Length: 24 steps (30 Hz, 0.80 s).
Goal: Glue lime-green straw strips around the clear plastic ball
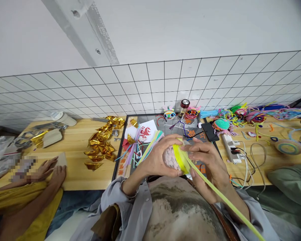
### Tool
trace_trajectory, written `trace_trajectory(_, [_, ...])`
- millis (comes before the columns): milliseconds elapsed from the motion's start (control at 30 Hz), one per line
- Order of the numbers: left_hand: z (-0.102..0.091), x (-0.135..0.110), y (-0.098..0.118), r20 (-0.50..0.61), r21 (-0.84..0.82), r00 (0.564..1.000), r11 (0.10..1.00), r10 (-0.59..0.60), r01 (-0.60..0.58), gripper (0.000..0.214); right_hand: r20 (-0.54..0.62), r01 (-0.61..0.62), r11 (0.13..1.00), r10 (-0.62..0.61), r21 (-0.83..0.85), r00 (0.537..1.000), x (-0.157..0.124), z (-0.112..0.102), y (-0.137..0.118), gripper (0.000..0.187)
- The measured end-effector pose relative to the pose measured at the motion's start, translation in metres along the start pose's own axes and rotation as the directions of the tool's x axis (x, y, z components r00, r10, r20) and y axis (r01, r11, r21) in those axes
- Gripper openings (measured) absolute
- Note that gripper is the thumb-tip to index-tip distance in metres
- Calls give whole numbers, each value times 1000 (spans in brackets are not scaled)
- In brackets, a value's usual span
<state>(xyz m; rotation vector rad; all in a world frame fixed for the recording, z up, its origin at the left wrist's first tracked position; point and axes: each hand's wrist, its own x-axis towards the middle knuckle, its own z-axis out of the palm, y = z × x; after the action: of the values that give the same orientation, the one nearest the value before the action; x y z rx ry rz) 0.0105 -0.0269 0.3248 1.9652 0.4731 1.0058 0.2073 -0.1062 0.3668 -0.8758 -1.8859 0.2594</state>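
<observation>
- Pinkish ball (pixel 169 160) sits mid-frame, at 6 o'clock of the black mat (pixel 163 129), cupped in the left hand (pixel 157 157) with fingers curled around it.
- Right hand (pixel 208 164) pinches the yellow pipe cleaner (pixel 225 201) against the ball. A few turns form a band, much pink shows bare, and a long tail trails toward 5 o'clock, so the winding looks under halfway.
- Pipe-cleaner bundle (pixel 150 144) lies at 11 o'clock, gold foil (pixel 102 140) at 9, phone (pixel 209 131) at 1.
- Co-worker's hands (pixel 48 170) rest at 9 o'clock, well apart; nothing blocks the winding.
</observation>
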Motion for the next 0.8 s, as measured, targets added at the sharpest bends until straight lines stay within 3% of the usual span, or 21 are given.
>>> trace_trajectory(433, [4, -2, 0, -16, -38, 1000, 999, -16, 15, 81, 0, -12, 1000, 12, -10, 1000, -4, 1, -2, 51])
trace_trajectory(800, [5, -2, -1, -38, -3, 999, 1000, -24, 24, 84, 1, 63, 987, -64, -149, 998, 7, 1, -6, 43])
